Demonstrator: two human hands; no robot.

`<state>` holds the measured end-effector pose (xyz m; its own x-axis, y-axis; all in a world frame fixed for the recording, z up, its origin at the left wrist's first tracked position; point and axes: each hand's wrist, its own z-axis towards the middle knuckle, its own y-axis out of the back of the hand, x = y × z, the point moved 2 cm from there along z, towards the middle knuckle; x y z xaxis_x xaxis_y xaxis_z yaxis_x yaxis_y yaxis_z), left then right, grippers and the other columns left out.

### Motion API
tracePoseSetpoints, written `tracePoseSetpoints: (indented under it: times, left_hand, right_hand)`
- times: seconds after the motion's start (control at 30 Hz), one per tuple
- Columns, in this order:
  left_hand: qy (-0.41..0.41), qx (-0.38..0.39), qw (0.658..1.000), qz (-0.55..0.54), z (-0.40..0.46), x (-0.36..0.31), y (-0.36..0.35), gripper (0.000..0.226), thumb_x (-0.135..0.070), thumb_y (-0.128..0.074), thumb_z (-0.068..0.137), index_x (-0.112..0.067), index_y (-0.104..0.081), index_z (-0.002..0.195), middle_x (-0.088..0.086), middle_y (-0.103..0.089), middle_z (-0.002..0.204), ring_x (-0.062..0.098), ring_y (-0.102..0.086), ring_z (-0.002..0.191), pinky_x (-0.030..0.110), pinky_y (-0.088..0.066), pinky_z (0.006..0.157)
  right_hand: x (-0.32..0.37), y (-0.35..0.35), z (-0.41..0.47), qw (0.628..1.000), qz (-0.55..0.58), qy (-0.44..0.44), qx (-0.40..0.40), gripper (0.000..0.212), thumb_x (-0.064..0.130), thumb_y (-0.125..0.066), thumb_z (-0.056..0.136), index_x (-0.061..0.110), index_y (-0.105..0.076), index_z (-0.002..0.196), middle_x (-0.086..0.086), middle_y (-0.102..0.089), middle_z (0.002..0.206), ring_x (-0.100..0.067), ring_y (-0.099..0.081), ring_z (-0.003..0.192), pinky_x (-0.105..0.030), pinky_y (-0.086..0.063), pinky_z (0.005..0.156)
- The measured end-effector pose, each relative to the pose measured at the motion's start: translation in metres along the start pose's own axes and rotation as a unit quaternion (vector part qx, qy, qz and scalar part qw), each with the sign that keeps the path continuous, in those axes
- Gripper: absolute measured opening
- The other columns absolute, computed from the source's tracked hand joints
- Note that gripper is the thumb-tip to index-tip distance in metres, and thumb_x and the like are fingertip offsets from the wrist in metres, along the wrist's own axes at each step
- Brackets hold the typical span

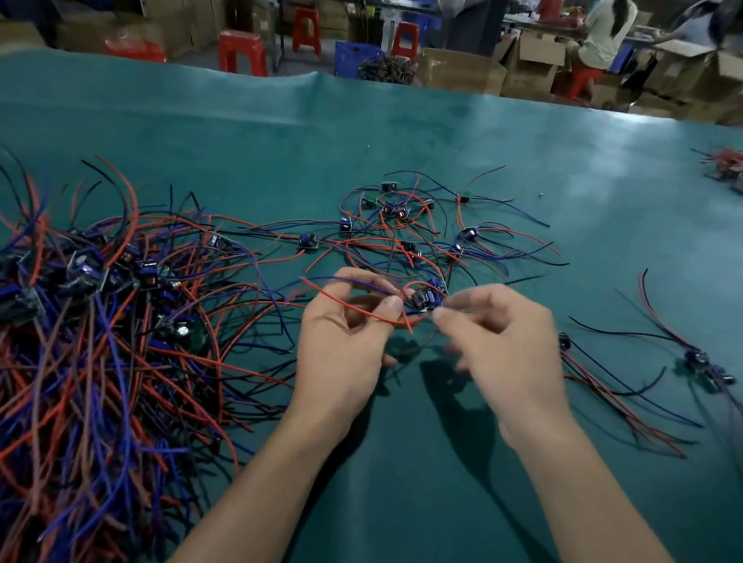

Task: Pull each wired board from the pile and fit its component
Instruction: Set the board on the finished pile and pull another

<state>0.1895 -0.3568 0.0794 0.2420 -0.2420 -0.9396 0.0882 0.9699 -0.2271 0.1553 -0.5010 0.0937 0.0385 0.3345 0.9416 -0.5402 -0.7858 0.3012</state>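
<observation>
Seen from my head camera, I am holding one wired board [424, 300] up above the green worktop [446, 509], between both hands, so I can work on it clear of the tangle. My left hand [342, 349] is curling its fingers around the board's red and blue wires [355, 310], pinching them near the thumb; that grip is, I judge, keeping the loose leads out of the way and steadying the board. My right hand [502, 344] is pinching at the board's right edge with thumb and forefinger pressed together; whether a small part is sitting between those fingertips I cannot tell, as it is too small to make out.

To my left, the big pile [63, 331] of boards with red, blue and black wires is lying heaped on the worktop, close at hand for the next pull. Beyond my hands, a looser scatter of boards [416, 230] is spreading across the middle of the worktop, apart from the pile. To my right, a few more boards [704, 367] are lying with their wires trailing toward me, well apart from the pile, perhaps set aside as done. The fitting step looks under way, with most of the pile left.
</observation>
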Motion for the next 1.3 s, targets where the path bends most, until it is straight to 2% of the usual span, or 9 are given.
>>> tracePoseSetpoints:
  times: [0.07,0.27,0.4,0.5,0.63,0.7,0.87,1.03,1.3]
  left_hand:
    - [0.007,0.003,1.000,0.009,0.000,0.000,0.001,0.012,0.000,-0.065,0.094,-0.011,-0.060,0.094,-0.008,-0.069,0.076,0.000,-0.060,0.062,0.019,-0.049,0.042]
    - [-0.033,0.095,0.993,0.067,-0.002,0.001,-0.001,0.017,0.003,-0.066,0.092,-0.013,-0.066,0.088,-0.005,-0.070,0.081,0.004,-0.063,0.072,0.017,-0.048,0.058]
    - [-0.035,0.114,0.990,0.078,-0.002,0.002,-0.003,0.024,0.001,-0.062,0.096,-0.021,-0.068,0.091,0.003,-0.076,0.090,0.014,-0.072,0.079,0.013,-0.047,0.061]
    - [0.014,0.042,0.998,0.043,-0.001,0.007,-0.002,0.021,-0.005,-0.060,0.099,-0.020,-0.065,0.087,0.003,-0.073,0.076,0.010,-0.064,0.060,0.017,-0.045,0.048]
    - [-0.009,-0.019,0.996,0.082,0.002,0.009,0.002,0.017,-0.025,-0.065,0.099,-0.023,-0.066,0.082,-0.009,-0.058,0.063,0.012,-0.050,0.059,0.031,-0.041,0.058]
    - [-0.019,-0.018,0.996,0.090,0.002,0.007,0.003,0.023,-0.034,-0.063,0.099,-0.019,-0.068,0.081,-0.014,-0.054,0.063,0.008,-0.046,0.060,0.029,-0.039,0.059]
    - [0.041,0.101,0.994,0.018,-0.003,0.000,-0.005,0.040,-0.048,-0.060,0.094,-0.015,-0.077,0.081,0.004,-0.071,0.067,0.008,-0.057,0.052,0.017,-0.045,0.052]
    - [0.035,0.142,0.989,0.024,-0.002,0.002,-0.003,0.011,0.000,-0.070,0.090,-0.009,-0.075,0.094,0.003,-0.078,0.086,0.008,-0.068,0.074,0.021,-0.055,0.071]
    - [0.034,0.142,0.989,0.019,-0.002,0.001,-0.004,0.005,-0.007,-0.069,0.092,-0.007,-0.074,0.092,-0.003,-0.076,0.077,0.001,-0.066,0.066,0.016,-0.052,0.062]
  right_hand:
    - [0.002,-0.006,-0.002,0.995,0.070,-0.017,0.070,0.017,0.011,-0.083,0.078,0.019,-0.075,0.092,-0.008,-0.075,0.078,-0.015,-0.066,0.066,-0.033,-0.053,0.061]
    - [0.007,0.002,0.000,0.965,0.241,-0.061,0.089,0.019,-0.005,-0.077,0.080,0.005,-0.075,0.096,-0.016,-0.075,0.089,-0.025,-0.067,0.080,-0.037,-0.054,0.076]
    - [0.013,0.010,0.003,0.952,0.292,-0.053,0.076,0.019,-0.011,-0.072,0.078,0.003,-0.072,0.091,-0.011,-0.073,0.082,-0.019,-0.068,0.070,-0.025,-0.056,0.067]
    - [0.023,0.026,0.010,0.865,0.484,-0.114,0.066,0.020,-0.002,-0.065,0.075,0.004,-0.070,0.094,-0.010,-0.070,0.086,-0.012,-0.067,0.068,-0.017,-0.056,0.065]
    - [0.030,0.055,0.017,0.789,0.599,-0.120,0.065,0.021,0.007,-0.065,0.074,0.008,-0.069,0.095,-0.007,-0.068,0.094,-0.003,-0.066,0.064,-0.009,-0.052,0.057]
    - [0.032,0.055,0.015,0.816,0.560,-0.104,0.097,0.022,0.008,-0.065,0.074,0.009,-0.068,0.096,-0.004,-0.069,0.092,-0.001,-0.064,0.059,-0.008,-0.050,0.053]
    - [0.022,0.017,-0.001,0.959,0.254,-0.014,0.128,0.027,-0.010,-0.075,0.071,0.007,-0.076,0.092,-0.007,-0.075,0.081,-0.012,-0.067,0.063,-0.019,-0.051,0.055]
    - [0.013,0.008,0.000,0.959,0.245,-0.022,0.140,0.024,-0.007,-0.073,0.083,0.009,-0.077,0.099,-0.008,-0.078,0.088,-0.015,-0.069,0.069,-0.020,-0.054,0.059]
    - [0.017,0.014,0.001,0.968,0.174,0.038,0.176,0.033,-0.011,-0.069,0.085,0.016,-0.078,0.100,-0.001,-0.079,0.088,-0.009,-0.070,0.074,-0.020,-0.053,0.059]
